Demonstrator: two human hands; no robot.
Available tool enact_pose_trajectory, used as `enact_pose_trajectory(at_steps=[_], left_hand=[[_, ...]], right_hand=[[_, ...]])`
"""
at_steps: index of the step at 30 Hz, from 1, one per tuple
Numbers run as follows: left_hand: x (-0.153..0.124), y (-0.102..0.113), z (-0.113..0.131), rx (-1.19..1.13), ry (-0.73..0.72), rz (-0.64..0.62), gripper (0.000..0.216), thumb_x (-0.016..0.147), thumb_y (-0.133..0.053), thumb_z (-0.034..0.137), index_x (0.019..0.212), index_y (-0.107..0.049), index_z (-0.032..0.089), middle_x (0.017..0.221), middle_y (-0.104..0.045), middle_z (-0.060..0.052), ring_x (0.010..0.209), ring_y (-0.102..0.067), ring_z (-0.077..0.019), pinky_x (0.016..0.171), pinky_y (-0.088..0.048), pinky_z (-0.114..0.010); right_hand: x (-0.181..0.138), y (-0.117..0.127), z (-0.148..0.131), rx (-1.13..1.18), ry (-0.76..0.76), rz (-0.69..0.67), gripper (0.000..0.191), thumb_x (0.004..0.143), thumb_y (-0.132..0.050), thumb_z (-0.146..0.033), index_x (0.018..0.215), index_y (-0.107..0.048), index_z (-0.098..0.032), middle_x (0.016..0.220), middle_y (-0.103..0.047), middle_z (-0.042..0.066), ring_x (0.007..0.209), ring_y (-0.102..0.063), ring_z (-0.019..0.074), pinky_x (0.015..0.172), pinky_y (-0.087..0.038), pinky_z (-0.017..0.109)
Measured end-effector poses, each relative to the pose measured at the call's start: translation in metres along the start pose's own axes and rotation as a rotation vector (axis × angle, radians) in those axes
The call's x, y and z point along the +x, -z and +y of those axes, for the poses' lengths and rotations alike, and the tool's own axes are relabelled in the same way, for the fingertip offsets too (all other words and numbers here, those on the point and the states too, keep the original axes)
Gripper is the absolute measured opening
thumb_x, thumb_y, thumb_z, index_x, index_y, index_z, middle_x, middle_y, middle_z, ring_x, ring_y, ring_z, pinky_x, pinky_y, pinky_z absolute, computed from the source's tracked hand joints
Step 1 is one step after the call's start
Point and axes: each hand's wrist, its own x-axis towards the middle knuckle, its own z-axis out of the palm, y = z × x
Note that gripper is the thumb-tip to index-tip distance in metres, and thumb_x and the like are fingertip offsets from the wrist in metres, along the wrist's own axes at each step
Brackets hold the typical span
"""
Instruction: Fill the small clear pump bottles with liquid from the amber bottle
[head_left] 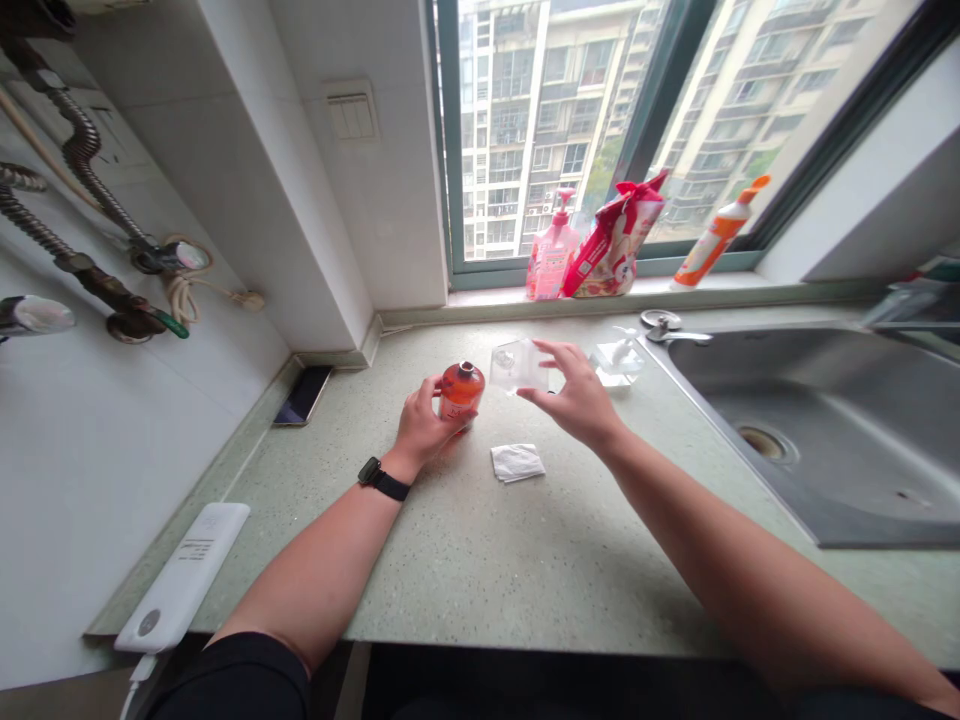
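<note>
My left hand (pixel 429 425) is wrapped round an amber bottle (pixel 462 392) with a label. The bottle stands upright on the counter, and its neck is uncapped. Just right of it, my right hand (pixel 574 390) grips a clear, square-sided plastic container (pixel 514 367) between thumb and fingers. That container is held tilted over the counter, close to the amber bottle's shoulder; whether it has liquid in it I cannot tell. A folded white tissue (pixel 517 462) lies in front of both. Behind my right hand is a clear item with a white pump top (pixel 624 345).
To the right is a steel sink (pixel 795 500) with a faucet (pixel 675 332). A pink pump bottle (pixel 551 255), a red bag (pixel 619 245) and an orange bottle (pixel 716 240) line the windowsill. A phone (pixel 302 396) and a white power bank (pixel 184 575) lie left.
</note>
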Motion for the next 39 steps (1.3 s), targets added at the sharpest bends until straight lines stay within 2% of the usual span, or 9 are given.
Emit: enact_pose_trajectory(at_steps=[4,9,13,16,19,23,30,35,39], left_hand=[[0.004,0.002,-0.012,0.027,0.077,0.045,0.065,0.080,-0.089,0.051,0.131,-0.059,0.024,0.125,-0.077,-0.011,0.115,-0.075,-0.0301,0.101,-0.061,-0.045],[0.006,0.007,-0.021,0.034,0.107,0.029,0.072,0.084,-0.086,0.049,0.143,-0.051,0.026,0.131,-0.075,-0.012,0.118,-0.074,-0.0310,0.103,-0.060,-0.048],[0.006,0.019,-0.015,0.209,-0.079,0.181,0.076,0.085,-0.084,0.056,0.144,-0.051,0.022,0.144,-0.064,-0.018,0.134,-0.063,-0.0365,0.115,-0.051,-0.058],[0.000,0.025,-0.001,0.289,-0.258,0.307,0.065,0.087,-0.082,0.054,0.137,-0.055,0.023,0.134,-0.066,-0.015,0.118,-0.066,-0.0326,0.107,-0.056,-0.056],[-0.010,0.020,0.018,0.209,-0.369,0.136,0.056,0.093,-0.076,0.052,0.137,-0.055,0.025,0.128,-0.066,-0.011,0.086,-0.065,-0.0211,0.085,-0.063,-0.044],[-0.021,0.005,0.036,0.132,-0.313,-0.085,0.071,0.095,-0.075,0.057,0.152,-0.047,0.026,0.132,-0.066,-0.012,0.073,-0.062,-0.0146,0.074,-0.063,-0.037],[-0.018,0.001,0.037,-0.005,-0.157,-0.218,0.073,0.090,-0.079,0.058,0.148,-0.056,0.023,0.100,-0.073,-0.004,0.064,-0.062,-0.0135,0.063,-0.058,-0.029],[-0.016,-0.001,0.033,-0.031,-0.108,-0.247,0.066,0.084,-0.085,0.056,0.137,-0.062,0.023,0.091,-0.069,0.000,0.059,-0.056,-0.0125,0.056,-0.050,-0.027],[-0.015,-0.003,0.028,0.047,-0.114,-0.247,0.067,0.085,-0.084,0.061,0.135,-0.063,0.022,0.087,-0.067,0.001,0.060,-0.053,-0.0138,0.060,-0.050,-0.028]], right_hand=[[-0.034,-0.032,0.022,0.259,-0.254,-0.018,0.072,0.081,-0.084,-0.055,0.143,-0.061,-0.027,0.140,-0.065,0.016,0.110,-0.074,0.0304,0.101,-0.062,0.058],[-0.050,-0.051,0.032,0.452,-0.405,-0.092,0.074,0.074,-0.090,-0.055,0.135,-0.059,-0.028,0.142,-0.066,0.014,0.113,-0.073,0.0304,0.106,-0.059,0.060],[-0.048,-0.048,0.030,0.562,-0.452,-0.136,0.072,0.075,-0.090,-0.056,0.132,-0.057,-0.028,0.140,-0.069,0.014,0.114,-0.075,0.0310,0.106,-0.059,0.058],[-0.047,-0.043,0.026,0.581,-0.448,-0.155,0.070,0.075,-0.089,-0.058,0.130,-0.058,-0.027,0.136,-0.071,0.014,0.117,-0.074,0.0316,0.107,-0.058,0.058],[-0.047,-0.039,0.021,0.550,-0.397,-0.169,0.069,0.075,-0.090,-0.058,0.129,-0.060,-0.027,0.134,-0.073,0.013,0.120,-0.072,0.0320,0.107,-0.057,0.057],[-0.048,-0.031,0.011,0.504,-0.261,-0.206,0.072,0.074,-0.091,-0.056,0.133,-0.061,-0.027,0.134,-0.074,0.013,0.123,-0.072,0.0318,0.105,-0.056,0.054],[-0.049,-0.024,0.008,0.333,-0.063,-0.278,0.072,0.079,-0.089,-0.051,0.141,-0.060,-0.027,0.139,-0.073,0.013,0.130,-0.069,0.0317,0.106,-0.056,0.052],[-0.037,-0.004,0.029,0.170,0.069,-0.290,0.088,0.080,-0.089,-0.055,0.155,-0.052,-0.026,0.151,-0.066,0.017,0.137,-0.065,0.0326,0.112,-0.053,0.054],[-0.025,0.034,0.061,-0.149,0.000,-0.107,0.040,0.099,-0.068,-0.047,0.133,-0.068,-0.025,0.124,-0.077,0.012,0.121,-0.070,0.0304,0.109,-0.053,0.055]])
